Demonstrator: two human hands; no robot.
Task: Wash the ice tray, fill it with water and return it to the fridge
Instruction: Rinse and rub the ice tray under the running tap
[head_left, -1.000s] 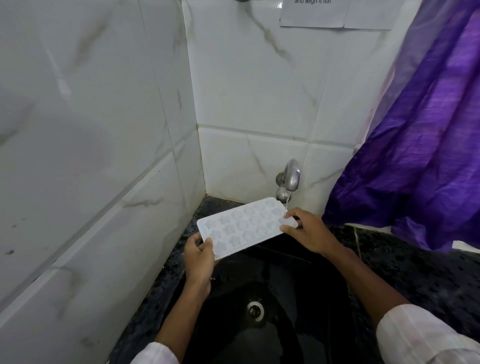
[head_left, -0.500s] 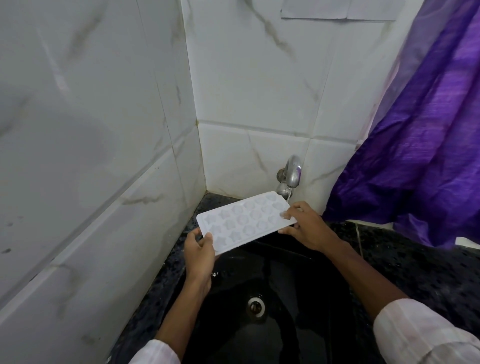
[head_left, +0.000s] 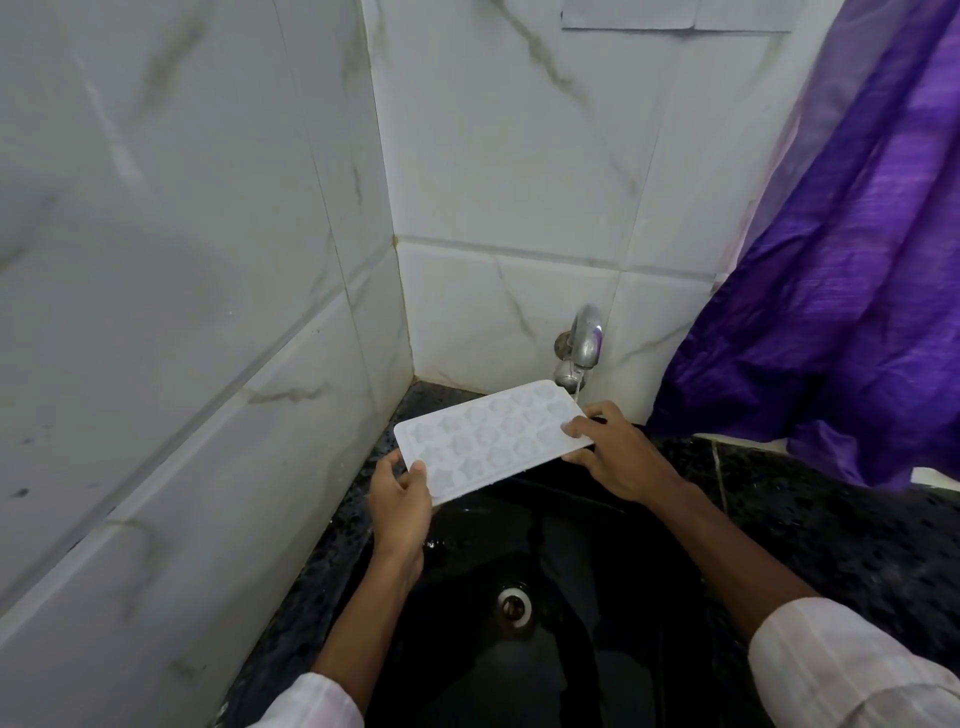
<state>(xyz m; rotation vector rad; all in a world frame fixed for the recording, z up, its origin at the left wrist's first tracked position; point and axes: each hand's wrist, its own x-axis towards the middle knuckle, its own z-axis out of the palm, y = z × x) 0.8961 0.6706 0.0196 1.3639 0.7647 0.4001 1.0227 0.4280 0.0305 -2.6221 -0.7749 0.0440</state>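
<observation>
The room is a tiled corner: white marble-pattern wall tiles (head_left: 208, 260) fill the upper left and centre of the frame, and a purple curtain (head_left: 831, 312) hangs down the right side. A black sink (head_left: 571, 545), set in a dark speckled countertop (head_left: 857, 530), occupies the lower centre, with its drain (head_left: 514, 605) showing below the hands.

The ice tray (head_left: 493, 439) is at frame centre, held in the air above the back of the sink with its moulded cavities facing up. It is gripped at its 2 short ends:

- The left hand (head_left: 400, 499) pinches the lower-left corner, thumb on top and fingers beneath.
- The right hand (head_left: 618, 452) holds the right end, fingertips curled over the rim.

This end grip leaves the cavities uncovered and gives control over tilt. The tray's upper-right corner sits directly under the spout of the metal tap (head_left: 584, 338), where a thin stream of water (head_left: 576, 387) appears to land. The placement over the sink lets run-off fall toward the drain rather than onto the countertop.

Judgement: this is the wash or rinse stage; filling and the return to the fridge remain. Whether any cavity holds water cannot be told.
</observation>
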